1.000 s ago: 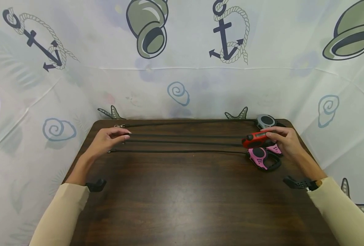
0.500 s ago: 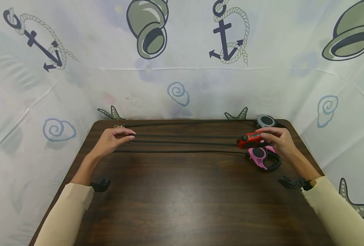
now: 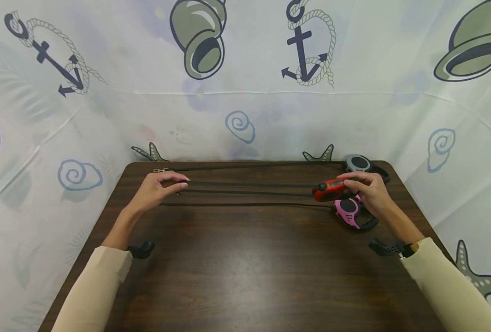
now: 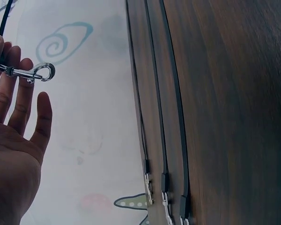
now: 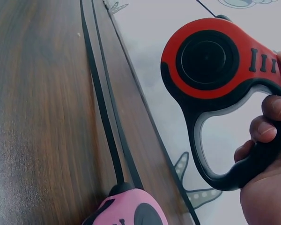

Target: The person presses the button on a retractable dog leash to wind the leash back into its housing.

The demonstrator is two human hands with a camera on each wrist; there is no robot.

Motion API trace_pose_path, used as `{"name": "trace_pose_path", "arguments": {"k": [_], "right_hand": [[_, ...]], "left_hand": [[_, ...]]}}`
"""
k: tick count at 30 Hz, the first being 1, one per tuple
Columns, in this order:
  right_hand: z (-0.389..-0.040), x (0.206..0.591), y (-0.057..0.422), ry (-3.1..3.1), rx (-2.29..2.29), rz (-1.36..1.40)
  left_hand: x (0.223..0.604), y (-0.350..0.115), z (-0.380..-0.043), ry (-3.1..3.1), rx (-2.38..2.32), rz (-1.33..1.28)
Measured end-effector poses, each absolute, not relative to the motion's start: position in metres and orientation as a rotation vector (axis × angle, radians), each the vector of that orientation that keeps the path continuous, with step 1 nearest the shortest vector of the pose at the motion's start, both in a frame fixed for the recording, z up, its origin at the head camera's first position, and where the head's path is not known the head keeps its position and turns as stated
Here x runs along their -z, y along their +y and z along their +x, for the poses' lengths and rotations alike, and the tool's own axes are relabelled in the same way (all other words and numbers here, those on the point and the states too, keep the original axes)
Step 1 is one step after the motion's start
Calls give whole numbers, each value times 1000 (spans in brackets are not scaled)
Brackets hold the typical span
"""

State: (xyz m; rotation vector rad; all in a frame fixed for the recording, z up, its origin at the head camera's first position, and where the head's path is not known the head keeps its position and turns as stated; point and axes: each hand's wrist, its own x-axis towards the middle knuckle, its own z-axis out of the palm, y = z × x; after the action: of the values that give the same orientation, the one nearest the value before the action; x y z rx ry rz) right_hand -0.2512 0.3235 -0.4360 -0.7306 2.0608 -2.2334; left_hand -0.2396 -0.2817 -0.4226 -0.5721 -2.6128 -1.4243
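Observation:
My right hand (image 3: 371, 190) grips the black handle loop of a red retractable dog leash (image 5: 246, 51), held up above the table. The fingers curl through the loop in the right wrist view. From its case a thin black strap (image 3: 249, 184) stretches across to my left hand (image 3: 158, 189). There the thumb and fingers pinch the strap's end beside a silver snap hook (image 4: 33, 74); the other fingers are spread. Beneath the red leash lies a pink retractable leash (image 3: 347, 210). A sliver of a second pink one shows behind it, mostly hidden.
A grey retractable leash (image 3: 358, 162) lies at the back right corner of the dark wooden table (image 3: 245, 267). Straps from the lying leashes run leftward, side by side, ending in metal clips (image 4: 166, 206). A printed white cloth (image 3: 245, 69) hangs behind and beside the table.
My hands have drawn closer together. The left has shifted right with the strap end, the right has shifted left with the red leash, and the strap between them is shorter.

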Motion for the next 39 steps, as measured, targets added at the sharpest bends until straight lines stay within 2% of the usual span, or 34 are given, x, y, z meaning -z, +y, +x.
{"name": "trace_pose_path", "arguments": {"k": [39], "right_hand": [[-250, 439, 292, 2117, 2170, -666]], "left_hand": [[424, -245, -243, -2580, 1392, -670]]}}
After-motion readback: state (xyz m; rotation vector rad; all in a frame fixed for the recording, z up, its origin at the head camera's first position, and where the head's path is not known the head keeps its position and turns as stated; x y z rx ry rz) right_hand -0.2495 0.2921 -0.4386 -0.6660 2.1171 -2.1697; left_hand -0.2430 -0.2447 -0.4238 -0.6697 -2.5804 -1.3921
